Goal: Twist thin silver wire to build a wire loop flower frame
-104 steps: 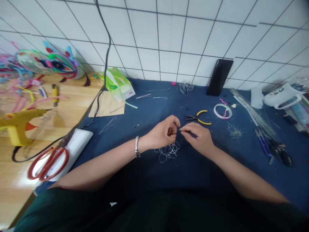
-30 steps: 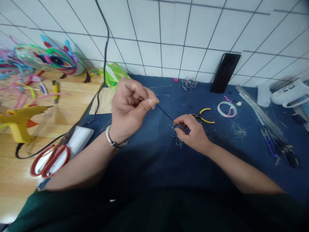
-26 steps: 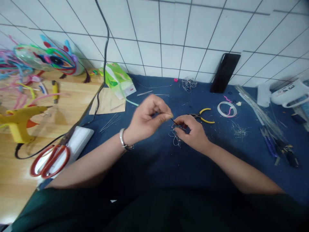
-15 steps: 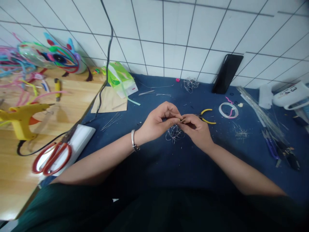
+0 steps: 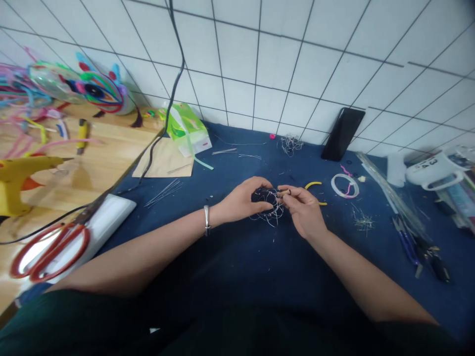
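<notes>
In the middle of the head view, my left hand (image 5: 243, 200) curves its thumb and fingers around the near side of a tangled silver wire piece (image 5: 273, 210). Thin loops of this wire stick out past my fingertips and below them. My right hand (image 5: 307, 212) is closed in a pinch on a small thin brownish piece (image 5: 285, 192) with a dark tip, right beside the wire; its exact kind is too small to tell. Just behind my right hand lie yellow-handled pliers (image 5: 313, 184), their jaws hidden by the fingers.
A second wire tangle (image 5: 291, 144) and a leaning phone (image 5: 343, 133) are by the tiled wall. To the right lie a clear ring coil (image 5: 336, 188), wire clippings (image 5: 362, 221), blue-handled pliers (image 5: 408, 242) and a mug (image 5: 432, 170). Red scissors (image 5: 55, 252) and a yellow glue gun (image 5: 22, 183) sit left.
Both hands were pinched together over the small piece. Now my left hand has let go of it and lowered around the wire tangle, while my right hand keeps the piece. The camera view has tilted slightly.
</notes>
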A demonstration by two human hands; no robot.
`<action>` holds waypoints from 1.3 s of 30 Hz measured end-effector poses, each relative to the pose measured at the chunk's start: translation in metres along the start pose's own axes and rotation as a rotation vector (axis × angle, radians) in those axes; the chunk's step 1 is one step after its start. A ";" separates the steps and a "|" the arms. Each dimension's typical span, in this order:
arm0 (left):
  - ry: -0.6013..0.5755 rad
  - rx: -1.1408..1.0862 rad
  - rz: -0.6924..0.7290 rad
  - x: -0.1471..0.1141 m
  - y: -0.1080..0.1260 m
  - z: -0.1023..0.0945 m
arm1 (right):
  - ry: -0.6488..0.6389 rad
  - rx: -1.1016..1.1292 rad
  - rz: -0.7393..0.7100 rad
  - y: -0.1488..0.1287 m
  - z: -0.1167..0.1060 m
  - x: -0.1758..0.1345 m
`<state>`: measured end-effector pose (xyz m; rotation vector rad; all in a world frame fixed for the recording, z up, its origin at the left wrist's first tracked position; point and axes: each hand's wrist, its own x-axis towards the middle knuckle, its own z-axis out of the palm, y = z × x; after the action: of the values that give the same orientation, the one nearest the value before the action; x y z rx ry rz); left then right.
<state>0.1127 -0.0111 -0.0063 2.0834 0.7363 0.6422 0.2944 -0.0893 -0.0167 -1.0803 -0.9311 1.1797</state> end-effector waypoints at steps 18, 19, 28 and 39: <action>0.143 0.299 0.202 0.008 -0.041 -0.001 | 0.104 0.036 0.076 0.005 -0.006 0.006; 0.148 0.312 0.208 0.008 -0.043 -0.003 | 0.108 0.039 0.076 0.004 -0.008 0.006; 0.170 0.213 0.162 0.006 -0.038 0.006 | 0.028 -0.191 -0.019 0.012 -0.005 0.003; 0.215 -0.756 -0.284 0.003 -0.024 0.027 | -0.119 -0.344 -0.050 0.014 -0.001 -0.002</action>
<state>0.1261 -0.0108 -0.0395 1.2090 0.7406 0.8303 0.2919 -0.0905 -0.0302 -1.2599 -1.2803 1.0752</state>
